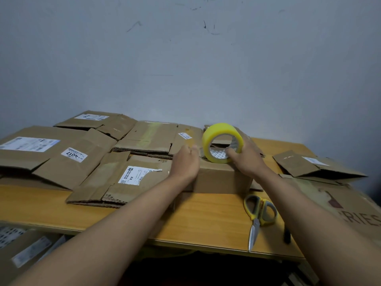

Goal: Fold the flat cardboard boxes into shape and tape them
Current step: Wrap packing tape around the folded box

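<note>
You have one folded box [222,176] standing on the surface [206,213]; take it as your landmark. One roll of yellow tape [222,142] sits upright on top of it. One pair of yellow-handled scissors [258,213] lies just in front of it, to the right, and one dark pen [287,236] lies beyond the scissors. Left of the box and behind it you can count about five flattened boxes [61,159], overlapping, so the exact number is hard to tell. Right of it lie two more: one small flat box [309,166] and one large printed sheet [350,207]. Two hands [186,162] are at the box.
</note>
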